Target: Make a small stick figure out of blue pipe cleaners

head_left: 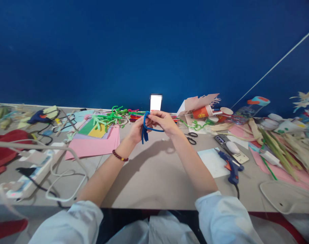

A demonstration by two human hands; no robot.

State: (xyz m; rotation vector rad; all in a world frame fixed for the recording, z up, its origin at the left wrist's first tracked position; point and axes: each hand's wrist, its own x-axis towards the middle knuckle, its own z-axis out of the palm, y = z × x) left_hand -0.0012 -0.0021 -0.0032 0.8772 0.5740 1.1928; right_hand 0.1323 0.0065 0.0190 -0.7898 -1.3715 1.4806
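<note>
Several blue pipe cleaners (pixel 144 133) are held up over the table at the centre of the head view, their ends hanging down. My left hand (pixel 136 131) is closed round them, with a beaded bracelet on its wrist. At the top of the bunch, my right hand (pixel 165 121) pinches the same blue stems. One stem curves across from the bunch to below the right hand's fingers. Exactly how the stems are wound is hidden by the fingers. Behind the hands stands a small upright device with a bright white screen (pixel 156 102).
Green pipe cleaners (pixel 114 117) and pink paper (pixel 93 145) lie left, beyond a power strip (pixel 37 173) with loose cables. Black-handled scissors (pixel 192 138), a blue glue gun (pixel 230 166), a phone (pixel 222 139) and paper cups (pixel 203 112) are on the right. A blue wall rises behind.
</note>
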